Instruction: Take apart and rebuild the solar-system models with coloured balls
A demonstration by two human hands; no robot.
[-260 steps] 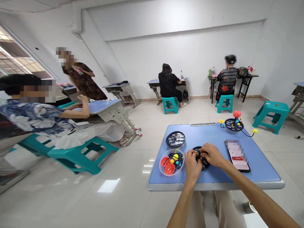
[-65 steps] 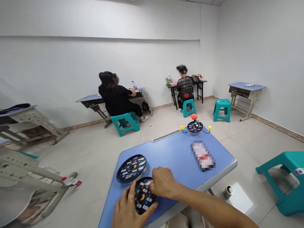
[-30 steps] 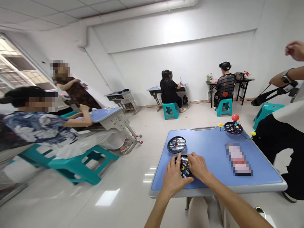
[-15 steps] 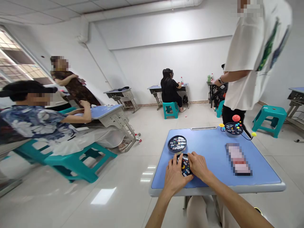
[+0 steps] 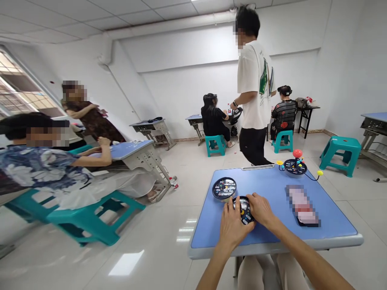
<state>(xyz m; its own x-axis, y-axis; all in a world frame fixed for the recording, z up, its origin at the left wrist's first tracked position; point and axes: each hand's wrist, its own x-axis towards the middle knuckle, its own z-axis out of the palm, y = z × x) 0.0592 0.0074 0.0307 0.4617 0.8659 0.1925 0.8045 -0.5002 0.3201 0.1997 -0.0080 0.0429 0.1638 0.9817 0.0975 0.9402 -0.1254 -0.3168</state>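
Observation:
Near the front left of the blue desk [image 5: 272, 233], a round black base [image 5: 246, 212] printed with planets sits between my hands. My left hand [image 5: 232, 225] grips its left and near side, with fingers over the top. On the right rim, the bent fingers of my right hand [image 5: 262, 209] close on the same base. Just beyond my left fingers lies a second round black base [image 5: 224, 187] with a similar print. The underside of the held base is hidden.
A solar system model [image 5: 295, 166] with coloured balls on arms stands at the far right corner. A blurred flat, phone-like object [image 5: 303, 206] lies on the right. A person in a white shirt [image 5: 252, 80] is beyond the desk; a green stool [image 5: 341, 155] stands to the right.
Both hands and the base between them have shifted slightly right on the desk. The person in the white shirt has moved left and farther away.

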